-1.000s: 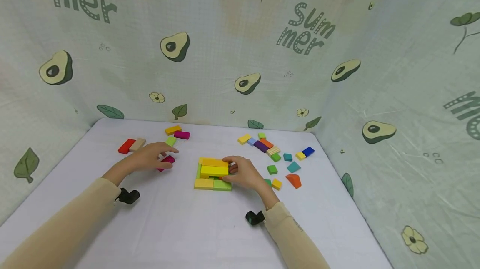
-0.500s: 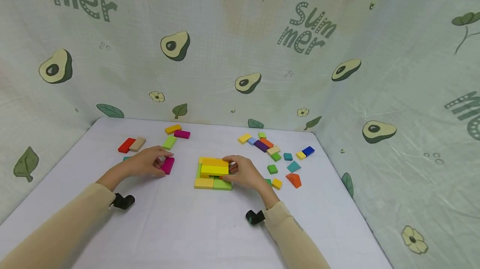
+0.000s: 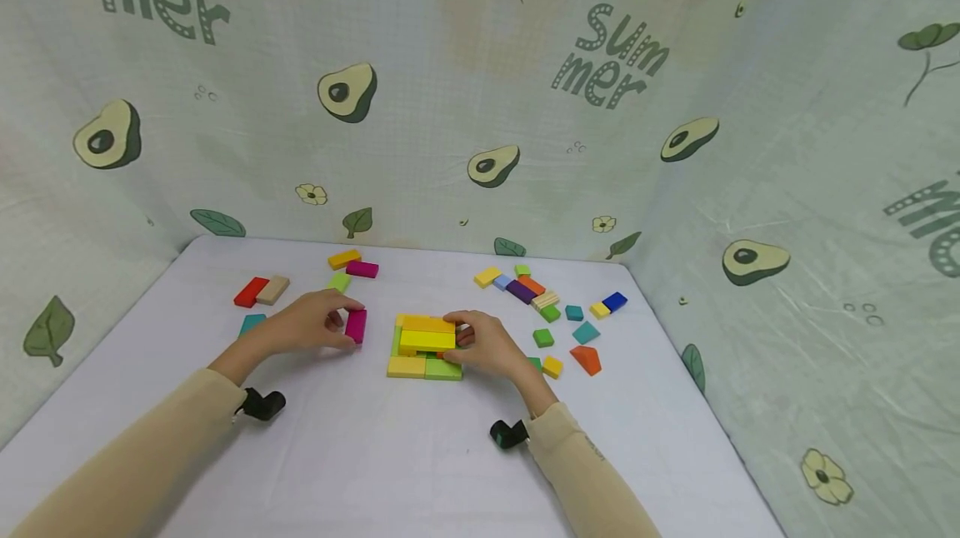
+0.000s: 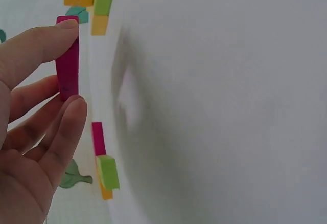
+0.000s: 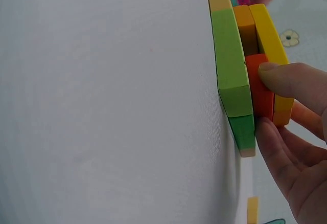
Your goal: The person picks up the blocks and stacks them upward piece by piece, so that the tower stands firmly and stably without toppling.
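Note:
My left hand [image 3: 315,323] pinches a magenta rectangular block [image 3: 356,326] between thumb and fingertips, left of a low block structure. The left wrist view shows that block [image 4: 68,70] held at its two ends. At the structure's right side is my right hand [image 3: 483,344]. In the right wrist view, its thumb and fingers hold an orange-red block [image 5: 259,93] by the ends. That block sits between a light green block [image 5: 232,55] of the base layer and a bright yellow block [image 5: 271,40] on top. Amber blocks [image 3: 427,323] form the structure's rear.
Behind the left hand lie another magenta block [image 3: 363,269], an amber block [image 3: 344,258] and a light green block [image 3: 339,281]. Red [image 3: 251,291], plain wood [image 3: 273,290] and teal [image 3: 252,323] blocks are farther left. Several loose blocks, including a purple one [image 3: 521,291], spread out at the right.
My left hand has closed on the magenta block, turned it and carried it to the right toward the structure. My right hand has stayed in place at the structure.

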`<move>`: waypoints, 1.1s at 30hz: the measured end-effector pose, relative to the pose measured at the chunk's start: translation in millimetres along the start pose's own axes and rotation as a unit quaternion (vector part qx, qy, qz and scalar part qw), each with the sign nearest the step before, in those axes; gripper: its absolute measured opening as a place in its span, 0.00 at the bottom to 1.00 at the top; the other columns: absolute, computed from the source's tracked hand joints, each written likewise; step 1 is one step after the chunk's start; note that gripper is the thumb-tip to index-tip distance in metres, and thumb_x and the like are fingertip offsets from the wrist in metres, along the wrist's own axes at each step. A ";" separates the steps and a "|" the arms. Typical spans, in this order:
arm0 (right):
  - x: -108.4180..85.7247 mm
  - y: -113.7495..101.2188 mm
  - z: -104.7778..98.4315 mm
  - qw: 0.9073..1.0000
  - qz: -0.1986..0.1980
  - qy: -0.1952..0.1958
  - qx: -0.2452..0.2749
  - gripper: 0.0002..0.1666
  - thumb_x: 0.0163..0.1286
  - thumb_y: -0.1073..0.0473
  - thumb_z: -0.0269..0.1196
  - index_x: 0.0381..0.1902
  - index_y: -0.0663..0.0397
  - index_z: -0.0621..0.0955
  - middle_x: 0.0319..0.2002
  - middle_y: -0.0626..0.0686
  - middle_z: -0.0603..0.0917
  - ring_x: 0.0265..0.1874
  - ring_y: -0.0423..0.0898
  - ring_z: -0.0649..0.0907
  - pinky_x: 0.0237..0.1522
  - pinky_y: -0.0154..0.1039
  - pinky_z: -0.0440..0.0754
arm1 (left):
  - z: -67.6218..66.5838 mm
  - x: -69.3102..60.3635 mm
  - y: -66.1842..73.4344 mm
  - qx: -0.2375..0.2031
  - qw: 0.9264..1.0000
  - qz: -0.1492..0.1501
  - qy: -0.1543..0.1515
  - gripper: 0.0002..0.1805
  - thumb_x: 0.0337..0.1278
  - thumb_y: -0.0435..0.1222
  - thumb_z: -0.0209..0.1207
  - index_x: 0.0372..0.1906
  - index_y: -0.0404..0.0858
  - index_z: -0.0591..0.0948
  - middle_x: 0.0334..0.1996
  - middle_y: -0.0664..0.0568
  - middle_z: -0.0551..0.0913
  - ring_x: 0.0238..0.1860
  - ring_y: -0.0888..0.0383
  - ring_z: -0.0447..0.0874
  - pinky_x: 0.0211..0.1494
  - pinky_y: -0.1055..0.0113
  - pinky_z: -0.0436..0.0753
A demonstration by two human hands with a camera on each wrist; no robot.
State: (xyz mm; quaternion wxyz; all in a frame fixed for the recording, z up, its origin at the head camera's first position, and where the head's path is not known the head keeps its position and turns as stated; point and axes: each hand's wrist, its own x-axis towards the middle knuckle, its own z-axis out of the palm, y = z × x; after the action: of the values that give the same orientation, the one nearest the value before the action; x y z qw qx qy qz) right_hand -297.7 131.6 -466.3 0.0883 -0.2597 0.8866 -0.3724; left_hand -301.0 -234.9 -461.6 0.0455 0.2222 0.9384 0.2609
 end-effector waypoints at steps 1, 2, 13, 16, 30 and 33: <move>0.2 0.1 0.0 1.000 0.001 0.000 -0.001 0.36 0.68 0.56 0.77 0.72 0.49 0.79 0.63 0.51 0.83 0.51 0.45 0.85 0.57 0.41 0.86 | 0.4 1.9 4.6 -0.002 1.000 0.004 0.004 0.37 0.54 0.48 0.79 0.68 0.42 0.81 0.48 0.51 0.84 0.46 0.56 0.83 0.48 0.63 0.89; 0.2 0.3 0.0 1.000 0.000 0.000 0.000 0.36 0.68 0.56 0.77 0.71 0.50 0.79 0.63 0.51 0.83 0.51 0.46 0.85 0.57 0.41 0.86 | 0.5 4.1 9.9 -0.005 1.000 0.008 0.010 0.37 0.54 0.47 0.79 0.68 0.42 0.81 0.49 0.51 0.85 0.46 0.55 0.83 0.48 0.63 0.89; -0.3 2.3 -0.5 1.000 -0.004 0.004 -0.001 0.35 0.68 0.55 0.76 0.71 0.49 0.79 0.62 0.50 0.84 0.50 0.45 0.85 0.57 0.40 0.86 | 14.4 29.6 58.8 -0.026 0.997 0.066 0.017 0.33 0.56 0.46 0.78 0.66 0.41 0.82 0.58 0.49 0.85 0.55 0.49 0.85 0.57 0.54 0.89; -0.2 2.0 -0.3 1.000 -0.004 0.002 -0.001 0.35 0.68 0.55 0.76 0.71 0.49 0.79 0.62 0.50 0.84 0.50 0.45 0.85 0.57 0.40 0.86 | 19.8 33.9 65.4 -0.028 0.997 0.075 0.017 0.33 0.57 0.47 0.78 0.66 0.41 0.82 0.59 0.49 0.85 0.56 0.48 0.84 0.59 0.52 0.88; 0.8 0.7 0.5 1.000 0.000 0.002 -0.002 0.35 0.69 0.54 0.76 0.71 0.48 0.79 0.62 0.50 0.84 0.50 0.46 0.85 0.57 0.41 0.87 | 39.9 39.3 78.9 -0.019 0.999 0.043 0.010 0.35 0.58 0.47 0.77 0.70 0.45 0.81 0.61 0.50 0.84 0.61 0.49 0.80 0.65 0.46 0.83; 0.4 1.2 1.0 1.000 0.002 0.002 -0.002 0.35 0.69 0.55 0.76 0.71 0.48 0.79 0.61 0.50 0.84 0.50 0.46 0.85 0.57 0.41 0.87 | 42.6 37.7 79.1 -0.026 0.999 0.029 0.010 0.36 0.58 0.47 0.76 0.72 0.47 0.80 0.63 0.49 0.83 0.64 0.47 0.78 0.67 0.44 0.82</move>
State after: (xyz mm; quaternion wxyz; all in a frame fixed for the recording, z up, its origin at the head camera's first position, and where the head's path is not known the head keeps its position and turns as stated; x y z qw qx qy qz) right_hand -298.2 131.4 -467.9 0.0867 -0.2572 0.8881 -0.3710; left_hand -295.1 -137.8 -456.7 0.0343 0.2459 0.9249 0.2881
